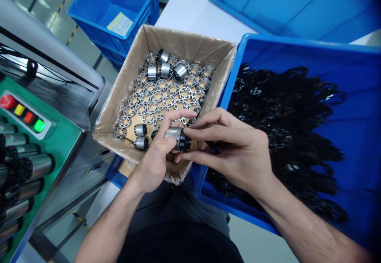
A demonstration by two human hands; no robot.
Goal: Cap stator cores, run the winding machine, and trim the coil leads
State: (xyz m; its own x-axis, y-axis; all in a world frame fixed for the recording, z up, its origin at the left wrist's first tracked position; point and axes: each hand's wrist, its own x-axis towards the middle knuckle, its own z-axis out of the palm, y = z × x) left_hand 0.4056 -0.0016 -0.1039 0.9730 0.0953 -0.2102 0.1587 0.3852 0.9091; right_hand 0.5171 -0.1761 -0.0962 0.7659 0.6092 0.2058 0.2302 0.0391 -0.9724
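My left hand (159,154) and my right hand (235,148) meet over the near corner of a plastic-lined cardboard box (119,92). Together they pinch a small silver metal cylinder with a black slotted end (177,138). The left fingers grip the silver body and the right fingertips press on the black end. The box holds several silver cylinders standing in rows (166,92), with a few lying on their sides (141,130).
A blue bin (235,64) at the right is full of black plastic rings (285,116). A green control panel with coloured buttons (22,112) and rows of metal rods (26,171) lies at the left. Another blue crate (116,13) sits behind on the floor.
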